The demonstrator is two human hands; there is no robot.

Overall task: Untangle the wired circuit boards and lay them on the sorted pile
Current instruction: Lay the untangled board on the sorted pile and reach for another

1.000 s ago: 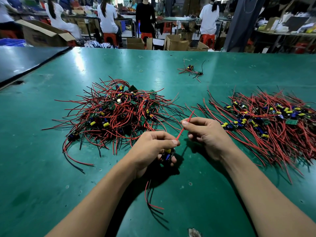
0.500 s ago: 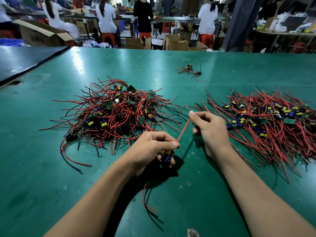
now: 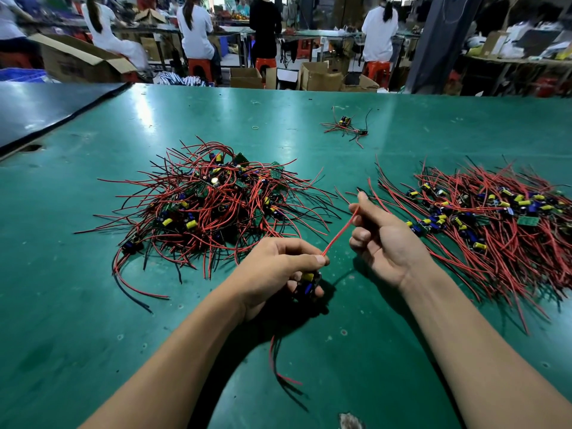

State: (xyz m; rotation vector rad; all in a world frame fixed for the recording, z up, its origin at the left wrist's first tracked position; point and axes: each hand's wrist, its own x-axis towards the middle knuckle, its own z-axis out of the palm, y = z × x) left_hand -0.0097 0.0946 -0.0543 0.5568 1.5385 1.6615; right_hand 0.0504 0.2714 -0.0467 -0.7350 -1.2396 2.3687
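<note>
Nothing can be read. The cardboard box at the upper left of the frame bears dark print, too blurred to make out.

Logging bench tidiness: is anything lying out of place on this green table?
Yes: a stray clump of wired boards lies alone farther back on the table, apart from the tangled pile and the sorted pile.

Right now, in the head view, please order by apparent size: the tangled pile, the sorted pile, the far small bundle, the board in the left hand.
Largest: tangled pile and sorted pile: alike; the frame cuts the sorted one, so unranked.
Then far small bundle.
Smallest: board, partly hidden in the left hand.
</note>
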